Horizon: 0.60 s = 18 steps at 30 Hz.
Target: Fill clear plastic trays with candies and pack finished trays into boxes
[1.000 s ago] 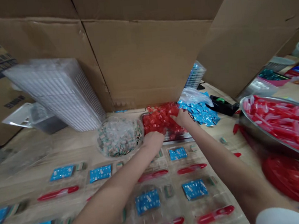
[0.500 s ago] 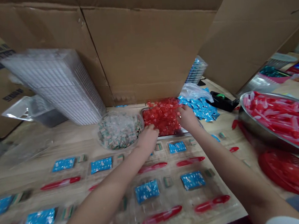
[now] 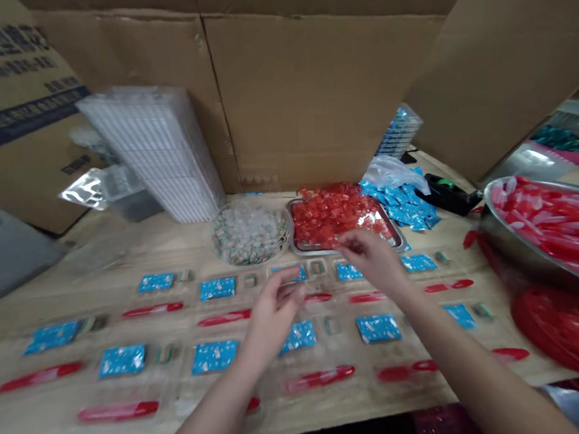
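My left hand (image 3: pixel 276 308) hovers over the middle of the laid-out clear plastic trays, its thumb and fingers apart with nothing visible between them. Near the front rim of a metal tray (image 3: pixel 317 251) is my right hand (image 3: pixel 373 257), fingertips pinched together; what they hold, if anything, is too small to make out. Small red translucent pieces (image 3: pixel 329 214) are heaped in that metal tray. Below the hands, rows of clear trays carry blue packets (image 3: pixel 378 328), small striped pieces (image 3: pixel 332 325) and red plastic sticks (image 3: pixel 322 377). My forearms cover some of them.
Left of the metal tray stands a round tub (image 3: pixel 251 233) of striped pieces. Blue packets (image 3: pixel 408 201) and a black tape dispenser (image 3: pixel 448 194) lie right of it. A metal basin (image 3: pixel 501 227), red basket (image 3: pixel 539 331), stacked plastic trays (image 3: pixel 164 153) and cardboard (image 3: pixel 310 95) surround the workspace.
Both hands have come back from the red pieces toward me. My left hand has left the metal tray's edge, and my right hand has drawn out to its front rim. The view has shifted left.
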{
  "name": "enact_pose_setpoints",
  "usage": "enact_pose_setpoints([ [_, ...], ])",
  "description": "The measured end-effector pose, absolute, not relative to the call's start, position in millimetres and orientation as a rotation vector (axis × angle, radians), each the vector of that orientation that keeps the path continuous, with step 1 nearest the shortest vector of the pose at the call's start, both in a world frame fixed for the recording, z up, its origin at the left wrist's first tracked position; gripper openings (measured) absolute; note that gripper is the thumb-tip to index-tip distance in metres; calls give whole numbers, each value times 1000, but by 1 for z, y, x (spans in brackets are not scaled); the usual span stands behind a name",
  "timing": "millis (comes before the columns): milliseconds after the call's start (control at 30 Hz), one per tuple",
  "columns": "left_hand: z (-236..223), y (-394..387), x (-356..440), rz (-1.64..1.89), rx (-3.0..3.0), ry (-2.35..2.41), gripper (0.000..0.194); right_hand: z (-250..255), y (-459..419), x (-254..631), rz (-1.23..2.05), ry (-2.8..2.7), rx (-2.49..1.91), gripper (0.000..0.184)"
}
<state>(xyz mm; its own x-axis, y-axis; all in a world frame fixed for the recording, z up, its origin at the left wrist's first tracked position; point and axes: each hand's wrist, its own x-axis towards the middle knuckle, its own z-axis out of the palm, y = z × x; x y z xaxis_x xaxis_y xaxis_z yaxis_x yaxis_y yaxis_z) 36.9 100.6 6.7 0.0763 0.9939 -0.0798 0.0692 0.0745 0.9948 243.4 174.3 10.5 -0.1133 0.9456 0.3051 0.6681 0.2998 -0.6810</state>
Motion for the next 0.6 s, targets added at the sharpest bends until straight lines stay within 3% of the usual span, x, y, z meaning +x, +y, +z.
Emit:
enact_pose_setpoints([
  [67,7,98,54,1157,950,1086,32,16,131,221,575,-1871,-1326,8],
  [267,8,70,65,1108,749,943,26,13,59,196,893,-1568,-1342,21],
  [400,10,50,51,1023,940,970,30,12,46,201,738,-1697,-1392,10],
  [600,6,33,48,1006,1122,1060,32,14,32,197,634,-1698,-1483,10],
])
